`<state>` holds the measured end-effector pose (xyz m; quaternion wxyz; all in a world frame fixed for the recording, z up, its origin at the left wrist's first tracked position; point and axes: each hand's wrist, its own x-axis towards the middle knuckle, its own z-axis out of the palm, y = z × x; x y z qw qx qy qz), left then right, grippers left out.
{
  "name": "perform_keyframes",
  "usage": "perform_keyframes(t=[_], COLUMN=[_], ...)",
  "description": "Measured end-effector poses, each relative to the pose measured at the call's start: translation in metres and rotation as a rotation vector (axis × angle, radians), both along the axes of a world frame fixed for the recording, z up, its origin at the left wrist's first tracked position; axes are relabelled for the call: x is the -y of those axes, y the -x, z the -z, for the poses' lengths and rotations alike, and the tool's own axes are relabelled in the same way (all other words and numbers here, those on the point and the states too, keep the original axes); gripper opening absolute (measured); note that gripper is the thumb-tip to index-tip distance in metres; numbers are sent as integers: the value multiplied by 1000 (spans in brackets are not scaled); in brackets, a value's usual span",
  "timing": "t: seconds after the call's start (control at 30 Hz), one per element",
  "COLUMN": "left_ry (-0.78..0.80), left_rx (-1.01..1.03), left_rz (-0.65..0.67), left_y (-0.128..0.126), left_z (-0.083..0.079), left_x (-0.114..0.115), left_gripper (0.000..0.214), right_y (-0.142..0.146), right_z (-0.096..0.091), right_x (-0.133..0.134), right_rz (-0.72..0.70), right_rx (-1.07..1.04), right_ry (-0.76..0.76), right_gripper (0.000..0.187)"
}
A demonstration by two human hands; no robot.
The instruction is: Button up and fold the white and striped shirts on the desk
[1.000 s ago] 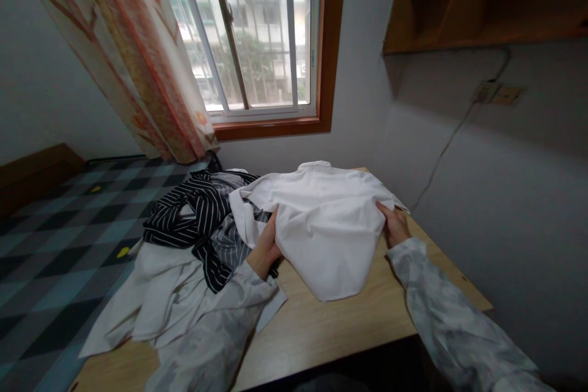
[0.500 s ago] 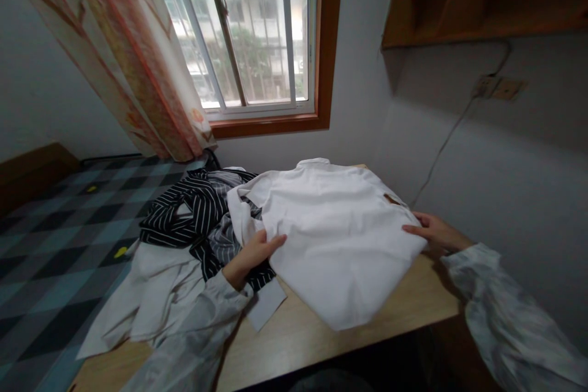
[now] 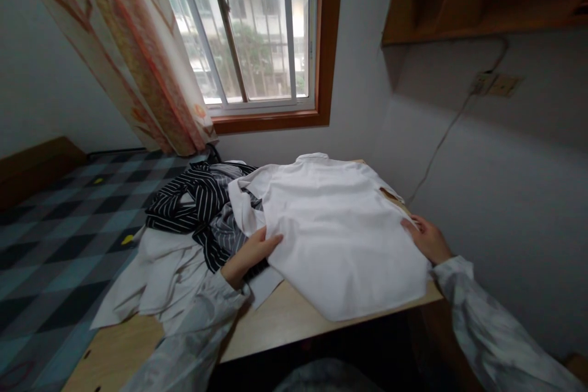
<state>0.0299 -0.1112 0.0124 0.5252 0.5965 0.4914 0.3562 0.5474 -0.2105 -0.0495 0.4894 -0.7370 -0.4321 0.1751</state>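
Observation:
A white shirt [image 3: 340, 233] lies spread over the wooden table, its collar at the far side and its hem near the front edge. At its left side edge, my left hand [image 3: 253, 252] is closed on the cloth, thumb on top and fingers underneath. My right hand [image 3: 427, 237] pinches the opposite side edge, lower fingers partly hidden. One sleeve is bunched to the left, beside a heap of black-and-white striped clothing [image 3: 184, 199]. Below that heap lies another white garment [image 3: 156, 272], partly covered by my left sleeve.
The wooden table [image 3: 275, 324] borders a bed with a checked blue-grey sheet [image 3: 59, 245] on the left. A window [image 3: 257, 30] and a flowered curtain [image 3: 151, 61] are behind. A shelf [image 3: 441, 37] hangs at upper right, above a socket with a cord [image 3: 434, 162].
The shirt's lower right part now lies wider and flatter, its hem stretched toward the right. My right hand has shifted slightly, still on the side edge; my left hand has hardly moved.

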Motion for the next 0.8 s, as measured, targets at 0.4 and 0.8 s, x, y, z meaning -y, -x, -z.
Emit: perform_keyframes(t=[0.4, 0.8], left_ry=[36, -309], left_rx=[100, -882], left_rz=[91, -28], left_y=[8, 12], left_z=[3, -4], left_x=[46, 78], left_gripper=[71, 30], right_y=[-19, -33], right_z=[26, 8], right_x=[2, 39], right_rz=[30, 4], right_rx=[-62, 445], right_ry=[-62, 293], right_gripper=[59, 41])
